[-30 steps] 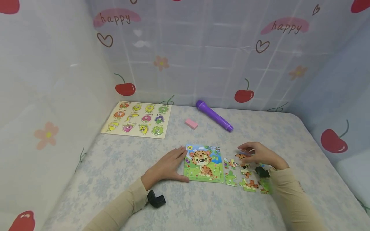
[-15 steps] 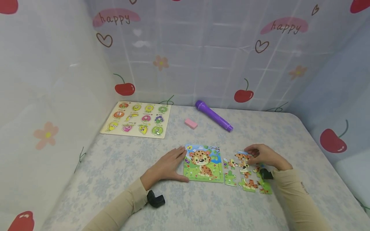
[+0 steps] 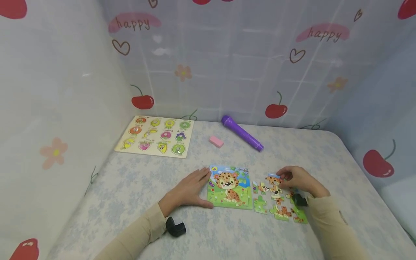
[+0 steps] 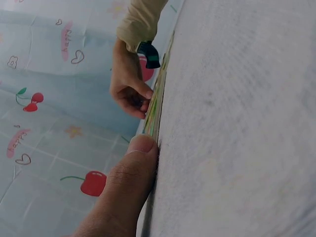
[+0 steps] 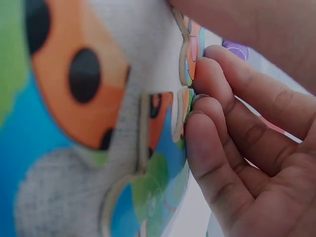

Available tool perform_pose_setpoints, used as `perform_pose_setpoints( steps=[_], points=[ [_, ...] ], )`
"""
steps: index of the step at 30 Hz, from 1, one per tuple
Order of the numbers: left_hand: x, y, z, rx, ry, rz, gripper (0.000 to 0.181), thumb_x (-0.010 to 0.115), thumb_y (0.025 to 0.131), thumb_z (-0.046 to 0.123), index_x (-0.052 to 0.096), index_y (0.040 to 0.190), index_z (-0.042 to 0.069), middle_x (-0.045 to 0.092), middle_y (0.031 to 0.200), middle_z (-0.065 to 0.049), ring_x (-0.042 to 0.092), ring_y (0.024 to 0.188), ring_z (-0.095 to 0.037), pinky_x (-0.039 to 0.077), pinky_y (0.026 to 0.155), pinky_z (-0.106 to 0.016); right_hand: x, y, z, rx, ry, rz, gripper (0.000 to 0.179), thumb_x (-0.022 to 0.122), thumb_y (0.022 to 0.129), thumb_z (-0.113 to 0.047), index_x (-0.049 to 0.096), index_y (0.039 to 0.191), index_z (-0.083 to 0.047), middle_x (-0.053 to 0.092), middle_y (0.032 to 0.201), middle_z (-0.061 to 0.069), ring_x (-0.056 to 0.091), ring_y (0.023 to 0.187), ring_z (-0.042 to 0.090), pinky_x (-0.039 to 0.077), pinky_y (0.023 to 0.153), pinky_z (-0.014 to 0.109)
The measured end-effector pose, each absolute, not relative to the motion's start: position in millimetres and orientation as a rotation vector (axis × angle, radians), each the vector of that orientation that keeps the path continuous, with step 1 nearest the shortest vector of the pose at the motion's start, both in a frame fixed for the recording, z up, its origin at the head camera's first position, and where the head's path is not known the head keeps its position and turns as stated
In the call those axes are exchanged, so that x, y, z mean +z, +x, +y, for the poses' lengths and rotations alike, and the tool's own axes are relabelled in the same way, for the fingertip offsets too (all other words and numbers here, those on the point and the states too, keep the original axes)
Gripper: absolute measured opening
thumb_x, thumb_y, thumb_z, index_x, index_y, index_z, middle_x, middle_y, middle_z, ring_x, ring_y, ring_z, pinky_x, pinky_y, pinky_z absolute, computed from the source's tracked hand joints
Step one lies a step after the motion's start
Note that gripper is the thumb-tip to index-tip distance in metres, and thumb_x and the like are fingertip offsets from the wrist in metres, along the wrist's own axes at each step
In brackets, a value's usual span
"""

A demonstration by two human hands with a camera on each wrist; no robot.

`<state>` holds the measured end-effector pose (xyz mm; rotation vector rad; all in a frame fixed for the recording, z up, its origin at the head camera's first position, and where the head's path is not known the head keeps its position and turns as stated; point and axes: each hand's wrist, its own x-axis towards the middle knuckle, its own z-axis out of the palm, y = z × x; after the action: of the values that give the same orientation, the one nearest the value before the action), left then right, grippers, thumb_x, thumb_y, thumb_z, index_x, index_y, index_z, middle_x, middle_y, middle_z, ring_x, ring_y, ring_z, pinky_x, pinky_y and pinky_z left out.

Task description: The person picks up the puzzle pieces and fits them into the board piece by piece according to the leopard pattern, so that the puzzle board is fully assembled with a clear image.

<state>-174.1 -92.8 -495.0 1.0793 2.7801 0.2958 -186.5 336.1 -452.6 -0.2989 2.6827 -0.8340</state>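
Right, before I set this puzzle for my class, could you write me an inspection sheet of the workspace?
Surface: table with a pale blue floral pattern.
Job's things: leopard picture board lying flat; cut leopard pieces to its right, partly hidden.
Clutter: fruit board, pink block and purple microphone farther back.
Hands: left hand at the picture board's left edge, fingers extended; right hand touching the pieces, fingers curled, grip unclear.
Cables: nothing seen.
Surroundings: curtain printed with cherries, hearts, flowers and "happy".
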Motion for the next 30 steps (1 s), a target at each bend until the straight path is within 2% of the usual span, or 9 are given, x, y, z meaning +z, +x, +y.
perform_pose_setpoints(
  steps=[10,16,30],
  points=[
    [-496.5,-168.6,-94.9,0.294,1.093,2.786,0.120,0.053,0.072,0.086,0.020,0.156,0.006,0.018,0.164,-0.010,0.016,0.152,-0.023,0.021,0.125,-0.039,-459.0,-182.5,336.8,-0.853,-0.378,2.710,0.036,0.081,0.079,-0.023,0.070,0.107,-0.004,0.064,0.084,0.001,0.055,0.069,0.008,0.050,0.058,0.025],
    [-496.8,-174.0,-93.4,0.270,1.110,2.798,0.120,0.050,0.072,0.087,0.018,0.156,0.008,0.015,0.164,-0.008,0.013,0.153,-0.020,0.018,0.125,-0.036,-455.8,-184.0,338.8,-0.870,-0.375,2.724,0.035,0.081,0.079,-0.021,0.070,0.106,-0.003,0.063,0.083,0.002,0.054,0.069,0.007,0.050,0.058,0.024],
    [-494.9,-173.7,-92.4,0.268,1.098,2.795,0.120,0.053,0.072,0.085,0.017,0.157,0.008,0.015,0.164,-0.008,0.014,0.153,-0.020,0.018,0.125,-0.037,-453.8,-182.2,340.5,-0.847,-0.379,2.784,0.035,0.082,0.078,-0.024,0.069,0.104,-0.004,0.062,0.083,0.001,0.053,0.069,0.006,0.048,0.058,0.023]
  ],
)
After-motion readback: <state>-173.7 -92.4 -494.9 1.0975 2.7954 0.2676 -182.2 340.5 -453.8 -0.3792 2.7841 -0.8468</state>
